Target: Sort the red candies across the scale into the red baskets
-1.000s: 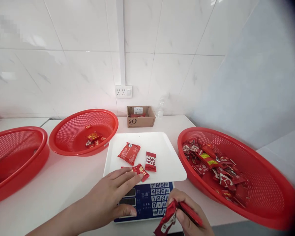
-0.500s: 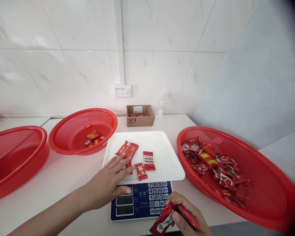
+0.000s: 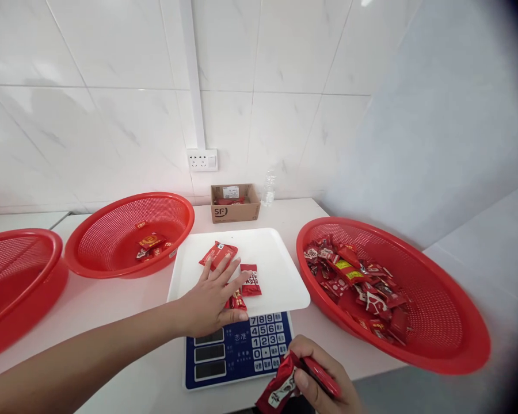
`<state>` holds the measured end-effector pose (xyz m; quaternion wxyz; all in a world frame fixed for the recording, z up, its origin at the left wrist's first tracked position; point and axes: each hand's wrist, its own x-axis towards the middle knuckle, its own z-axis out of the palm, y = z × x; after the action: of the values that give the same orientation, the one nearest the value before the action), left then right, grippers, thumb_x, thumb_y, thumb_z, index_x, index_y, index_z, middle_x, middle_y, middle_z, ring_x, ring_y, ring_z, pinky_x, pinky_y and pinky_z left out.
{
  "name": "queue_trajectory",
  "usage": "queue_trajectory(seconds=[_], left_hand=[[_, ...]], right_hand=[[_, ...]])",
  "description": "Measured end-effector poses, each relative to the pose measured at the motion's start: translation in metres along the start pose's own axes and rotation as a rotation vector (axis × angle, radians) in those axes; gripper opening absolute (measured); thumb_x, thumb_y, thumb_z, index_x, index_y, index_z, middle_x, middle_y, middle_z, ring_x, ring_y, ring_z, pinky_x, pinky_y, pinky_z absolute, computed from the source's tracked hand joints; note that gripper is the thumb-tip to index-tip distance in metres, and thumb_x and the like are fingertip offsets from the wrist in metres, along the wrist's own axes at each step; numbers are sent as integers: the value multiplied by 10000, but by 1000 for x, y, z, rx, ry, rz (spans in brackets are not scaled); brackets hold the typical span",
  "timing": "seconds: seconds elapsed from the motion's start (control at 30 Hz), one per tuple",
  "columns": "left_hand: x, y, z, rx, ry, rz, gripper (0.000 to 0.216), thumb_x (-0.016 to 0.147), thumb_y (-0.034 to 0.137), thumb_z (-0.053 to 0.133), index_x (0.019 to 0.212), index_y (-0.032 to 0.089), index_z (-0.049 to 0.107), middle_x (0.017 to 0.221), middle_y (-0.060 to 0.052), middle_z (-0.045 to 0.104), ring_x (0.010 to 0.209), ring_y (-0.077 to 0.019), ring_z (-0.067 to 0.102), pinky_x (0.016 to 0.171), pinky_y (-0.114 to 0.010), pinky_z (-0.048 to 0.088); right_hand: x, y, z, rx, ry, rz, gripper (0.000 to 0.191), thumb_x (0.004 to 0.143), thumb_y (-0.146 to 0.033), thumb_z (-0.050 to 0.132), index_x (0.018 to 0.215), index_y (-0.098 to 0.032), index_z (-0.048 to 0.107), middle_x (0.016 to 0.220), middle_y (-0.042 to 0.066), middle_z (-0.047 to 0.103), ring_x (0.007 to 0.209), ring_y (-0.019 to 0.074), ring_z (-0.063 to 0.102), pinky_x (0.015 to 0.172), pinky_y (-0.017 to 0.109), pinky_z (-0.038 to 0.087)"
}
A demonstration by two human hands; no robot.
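My left hand [image 3: 213,290] is spread flat over the white tray [image 3: 280,276] of a digital scale, its fingers apart over the red snack packets. Beyond its fingertips lies a larger red packet [image 3: 218,255]. A red packet with white lettering [image 3: 251,280] sits to the right of the fingers, and a small red-and-gold packet [image 3: 238,300] is partly hidden under the hand. My right hand [image 3: 322,376] is closed on a red packet with a white label [image 3: 280,386] and a glossy red item [image 3: 322,376] beside it, in front of the blue scale panel [image 3: 237,353].
A red basket [image 3: 453,322] heaped with red packets stands at right. Another red basket [image 3: 99,241] with several packets is at back left, and a third [image 3: 21,287] at the left edge. Behind the scale are a cardboard box [image 3: 235,214] and a clear bottle [image 3: 269,188].
My left hand has moved right across the packets, now covering more of the small one. My right hand keeps its hold. The whole view has shifted slightly, moving the baskets leftward.
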<state>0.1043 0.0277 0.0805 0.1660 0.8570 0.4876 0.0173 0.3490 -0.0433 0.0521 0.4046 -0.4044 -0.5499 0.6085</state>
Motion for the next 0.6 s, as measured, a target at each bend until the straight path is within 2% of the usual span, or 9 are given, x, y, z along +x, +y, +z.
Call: queue_trajectory(seconds=[0.13,0.27,0.43,0.6], left_hand=[[14,11,-7,17,-44,21,763,846,711,262,1476,282,226,1573,-112,91,1426,-386,28,1083,-664,25],[23,14,-9,37,-71,10,690,881,660,270,1455,276,294,1563,-121,151,1426,-377,50,1087,-654,57],[23,13,-9,46,-37,30,602,907,578,346,1413,253,384,1545,-119,232,1427,-363,85,1104,-624,86],[26,1,-17,47,19,17,645,909,599,304,1428,219,353,1547,-127,223,1435,-330,87,1127,-578,80]], right_hand=[[2,-1,3,14,4,-18,277,797,-503,604,764,-229,592,685,-14,512,621,127,413,580,239,341],[3,-3,5,16,7,-33,276,800,-487,606,746,-216,597,658,-23,484,600,114,382,561,229,334],[1,-2,6,45,19,-22,273,789,-483,616,750,-213,600,653,-19,487,600,118,397,558,231,348],[2,-4,8,29,6,5,282,788,-506,600,750,-227,604,662,-14,496,608,134,400,575,249,343]])
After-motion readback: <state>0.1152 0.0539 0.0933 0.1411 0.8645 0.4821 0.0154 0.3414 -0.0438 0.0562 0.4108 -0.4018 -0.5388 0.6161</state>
